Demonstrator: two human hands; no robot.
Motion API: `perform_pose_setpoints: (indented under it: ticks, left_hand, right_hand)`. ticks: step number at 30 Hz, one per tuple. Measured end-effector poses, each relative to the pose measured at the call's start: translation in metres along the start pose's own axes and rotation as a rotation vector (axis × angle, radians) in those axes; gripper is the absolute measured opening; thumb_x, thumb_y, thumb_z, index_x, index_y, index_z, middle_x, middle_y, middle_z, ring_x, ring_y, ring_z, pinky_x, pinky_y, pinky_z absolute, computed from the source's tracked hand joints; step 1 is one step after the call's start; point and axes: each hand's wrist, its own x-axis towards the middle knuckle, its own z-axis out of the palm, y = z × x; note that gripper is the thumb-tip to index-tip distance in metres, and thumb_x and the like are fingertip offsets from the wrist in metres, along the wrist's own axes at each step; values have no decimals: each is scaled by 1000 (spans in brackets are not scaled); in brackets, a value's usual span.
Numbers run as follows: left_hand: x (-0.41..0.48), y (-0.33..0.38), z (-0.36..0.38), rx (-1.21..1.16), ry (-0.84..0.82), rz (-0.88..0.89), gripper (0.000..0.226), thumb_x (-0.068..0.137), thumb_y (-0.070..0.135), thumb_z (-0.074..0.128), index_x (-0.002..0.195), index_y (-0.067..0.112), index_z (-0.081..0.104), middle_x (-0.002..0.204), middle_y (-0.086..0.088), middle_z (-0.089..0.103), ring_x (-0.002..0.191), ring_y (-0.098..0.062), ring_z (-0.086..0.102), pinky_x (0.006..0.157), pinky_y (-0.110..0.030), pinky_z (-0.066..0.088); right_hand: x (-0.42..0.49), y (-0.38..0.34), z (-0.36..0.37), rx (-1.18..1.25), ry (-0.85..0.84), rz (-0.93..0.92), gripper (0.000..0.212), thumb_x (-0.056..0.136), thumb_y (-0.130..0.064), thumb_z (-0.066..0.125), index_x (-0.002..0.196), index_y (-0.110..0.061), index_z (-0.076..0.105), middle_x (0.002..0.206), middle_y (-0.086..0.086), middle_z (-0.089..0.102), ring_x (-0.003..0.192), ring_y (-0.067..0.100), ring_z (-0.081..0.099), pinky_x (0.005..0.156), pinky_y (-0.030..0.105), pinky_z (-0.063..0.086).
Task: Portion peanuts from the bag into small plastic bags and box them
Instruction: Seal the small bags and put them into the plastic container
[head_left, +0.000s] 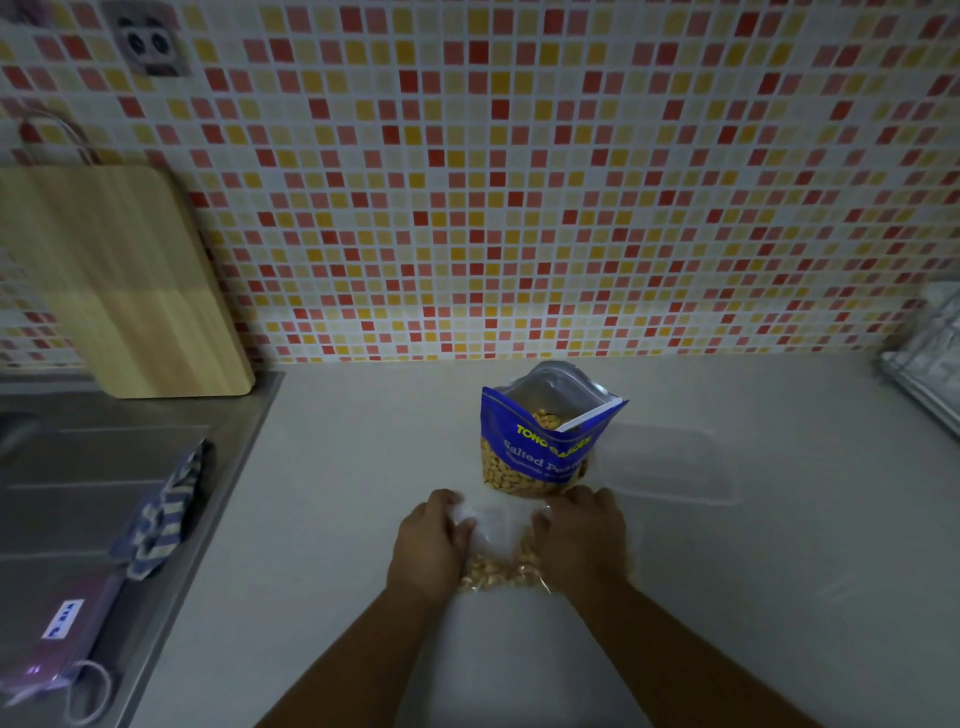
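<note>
Left hand (431, 545) and right hand (582, 540) each pinch the top of the small plastic bag (501, 525) of peanuts between them. Just beyond stands the open blue peanut bag (540, 441), with a clear box (670, 467) beyond the right hand and a striped cloth (166, 509) well to the left.

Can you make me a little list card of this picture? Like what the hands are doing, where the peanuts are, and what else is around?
left hand: grips the left side of the small plastic bag
right hand: grips its right side
small plastic bag: on the counter, some peanuts inside
peanut bag: blue, standing open just behind the hands
clear plastic box: right of the peanut bag, contents hard to see
cutting board: leans on the tiled wall, far left
striped cloth: on the metal sink side
</note>
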Motion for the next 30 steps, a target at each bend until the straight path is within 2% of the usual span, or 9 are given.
perform_pose_setpoints:
  ticks: [4, 8, 12, 16, 18, 21, 23, 26, 30]
  left_hand:
    - [-1, -1, 1, 9, -14, 23, 35, 83, 35, 63, 115, 25, 55, 87, -3, 64, 86, -21, 60, 77, -28, 45]
    - [-2, -3, 3, 28, -14, 54, 39, 82, 37, 64, 118, 24, 54, 90, -4, 64, 86, -22, 60, 79, -32, 49]
    - [-2, -3, 2, 35, -35, 50, 41, 82, 40, 63, 118, 25, 53, 94, -5, 64, 88, -24, 61, 82, -34, 49]
    - [-2, 2, -3, 48, -93, 41, 39, 83, 36, 63, 120, 26, 54, 101, -6, 62, 95, -25, 60, 86, -30, 45]
    - [-2, 7, -6, 63, -67, 57, 39, 81, 41, 58, 118, 27, 57, 109, -6, 59, 101, -25, 56, 90, -30, 42]
    - [0, 19, -8, 118, -64, 163, 53, 74, 55, 38, 115, 31, 61, 116, 0, 61, 107, -22, 53, 93, -25, 33]
    - [1, 32, -9, 60, -139, 219, 48, 76, 52, 41, 112, 31, 65, 111, 4, 68, 103, -17, 58, 93, -24, 38]
    - [-2, 54, -16, -104, -216, 210, 19, 84, 30, 60, 96, 22, 72, 91, 2, 73, 80, -7, 62, 72, -10, 43]
    - [-6, 65, -22, -210, -202, 175, 6, 85, 22, 65, 83, 22, 70, 77, 3, 68, 68, -3, 57, 62, -14, 41]
  right_hand:
    - [5, 5, 5, -13, -26, -16, 24, 53, -42, 63, 62, -21, 71, 63, 4, 66, 63, 29, 59, 55, 34, 49]
    - [7, 6, 3, 75, -46, 3, 17, 56, -38, 66, 63, -23, 70, 65, 1, 65, 67, 28, 60, 60, 33, 47]
    - [7, 10, -7, 191, -58, 30, 14, 74, -36, 65, 84, -28, 71, 90, -4, 70, 92, 25, 55, 76, 29, 41]
    - [2, 11, -22, 359, -59, 106, 11, 76, -31, 67, 85, -31, 72, 72, -4, 64, 91, 22, 56, 80, 29, 44]
    - [2, 14, -28, 510, -126, 80, 8, 76, -24, 68, 77, -31, 69, 62, -8, 56, 83, 19, 61, 74, 27, 47]
    - [3, 19, -33, 634, -167, -3, 29, 73, -13, 71, 60, -37, 58, 61, -8, 61, 63, 7, 60, 59, 11, 42]
    - [2, 20, -39, 663, -155, -21, 37, 72, -11, 72, 56, -38, 55, 56, -11, 58, 56, 1, 56, 53, 5, 38]
    - [1, 20, -50, 702, -140, -31, 39, 73, -13, 74, 56, -41, 53, 56, -13, 52, 59, -3, 52, 55, 6, 37]
    - [0, 25, -60, 709, -114, -67, 35, 71, -21, 74, 60, -44, 51, 63, -11, 52, 71, 5, 49, 60, 12, 35]
